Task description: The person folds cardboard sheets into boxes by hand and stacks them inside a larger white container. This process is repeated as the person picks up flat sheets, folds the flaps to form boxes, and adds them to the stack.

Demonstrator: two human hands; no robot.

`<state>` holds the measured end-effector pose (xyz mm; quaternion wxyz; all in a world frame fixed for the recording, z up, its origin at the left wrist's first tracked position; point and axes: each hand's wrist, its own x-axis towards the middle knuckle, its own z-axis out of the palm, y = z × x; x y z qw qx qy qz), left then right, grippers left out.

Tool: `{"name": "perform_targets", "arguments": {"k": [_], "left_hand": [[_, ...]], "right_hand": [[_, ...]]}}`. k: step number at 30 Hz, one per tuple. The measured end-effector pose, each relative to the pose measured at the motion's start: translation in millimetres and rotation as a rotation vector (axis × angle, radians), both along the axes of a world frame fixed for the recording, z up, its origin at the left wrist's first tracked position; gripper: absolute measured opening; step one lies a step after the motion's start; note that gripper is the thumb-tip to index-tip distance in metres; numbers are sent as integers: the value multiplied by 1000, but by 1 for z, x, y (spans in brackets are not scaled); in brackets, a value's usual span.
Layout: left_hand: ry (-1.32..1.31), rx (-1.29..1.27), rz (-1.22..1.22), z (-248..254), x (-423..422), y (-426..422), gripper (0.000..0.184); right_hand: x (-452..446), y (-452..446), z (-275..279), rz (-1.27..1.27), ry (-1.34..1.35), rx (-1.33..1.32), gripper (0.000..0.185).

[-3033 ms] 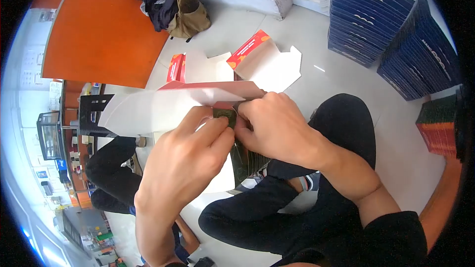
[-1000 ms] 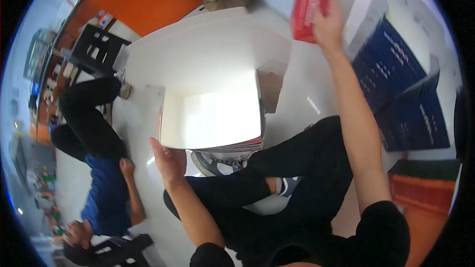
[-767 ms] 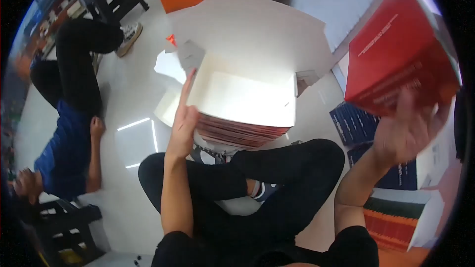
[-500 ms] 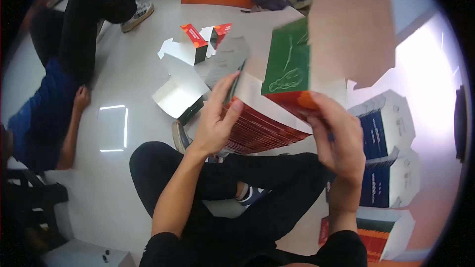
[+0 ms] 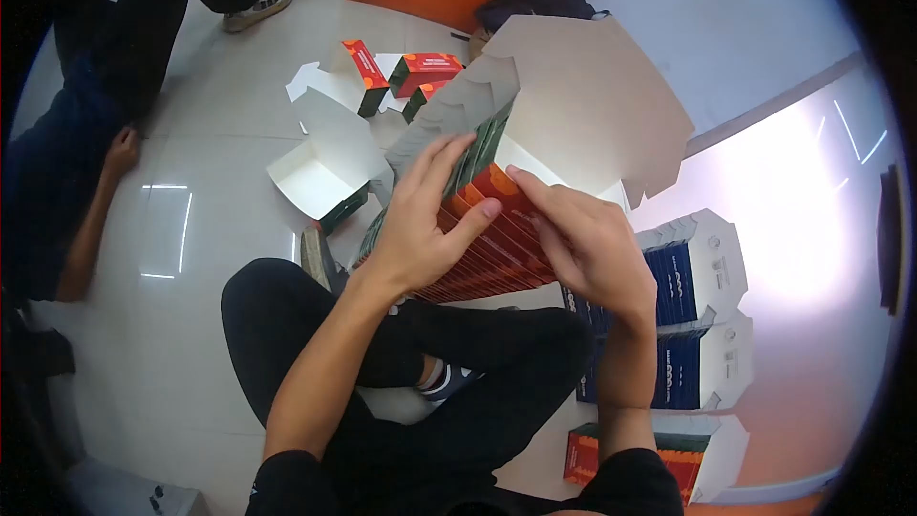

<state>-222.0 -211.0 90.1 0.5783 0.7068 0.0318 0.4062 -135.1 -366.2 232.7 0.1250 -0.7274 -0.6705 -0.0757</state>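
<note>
A stack of nested red-and-green cardboard boxes (image 5: 506, 253) stands tilted before me, over my crossed legs. The innermost open box (image 5: 530, 158) shows a white inside and a large raised lid flap. My left hand (image 5: 420, 220) grips the stack's left corner, fingers along the green side and thumb across the red front. At the front edge of the innermost box, my right hand (image 5: 592, 239) has its fingers closed on the red wall, the index fingertip at the rim. The right thumb is mostly hidden.
Several loose red-and-green boxes (image 5: 425, 69) and an open white-lined box (image 5: 315, 177) lie on the floor ahead. Stacked blue boxes (image 5: 678, 363) and more red boxes (image 5: 587, 454) sit at right. Another person's arm (image 5: 100, 201) is at left.
The separate box in my right hand has come down and left into the stack, its flap now standing behind. My left hand stays at the stack's left side.
</note>
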Motion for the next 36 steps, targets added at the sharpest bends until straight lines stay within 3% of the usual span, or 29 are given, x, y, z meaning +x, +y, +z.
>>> {"name": "perform_targets", "arguments": {"k": [3,5,7,8,9,10,11,15,17,19,21,23,26,29,30,36], "left_hand": [[-78,153,15,40,-11,7,55],[-48,583,38,54,-12,17,47],[-35,691,63,60,-11,22,36],[14,717,27,65,-13,28,33],[62,743,-4,70,-13,28,30],[89,705,19,75,-13,25,16],[87,727,3,79,-13,22,16],[137,903,54,96,-12,21,21],[170,998,77,105,-13,21,23],[234,1050,29,112,-15,17,25],[304,1262,189,123,-16,5,34],[355,1311,159,134,-10,-17,45],[339,1201,-179,151,7,-57,57],[402,1301,-338,146,27,-69,47],[313,1315,-340,145,33,-68,36],[285,1280,-235,154,28,-71,32]], "right_hand": [[0,0,-5,4,21,71,47],[2,-6,-4,-20,49,126,45],[8,-16,-1,99,2,426,33],[12,-26,-1,-6,-69,642,20],[22,-45,-15,-139,18,846,22],[30,-57,-31,-149,255,1001,22],[37,-68,-50,-149,497,1154,23],[40,-79,-133,-206,838,1111,26],[35,-74,-136,-222,907,1118,28],[41,-76,-135,-223,800,1090,30],[40,-73,-136,-205,843,1117,30],[39,-74,-135,-224,843,1131,30],[40,-72,-137,-225,818,1128,30],[35,-74,-134,-235,835,1127,29],[34,-71,-134,-234,880,1149,29],[35,-76,-128,-253,831,1044,37]]}}
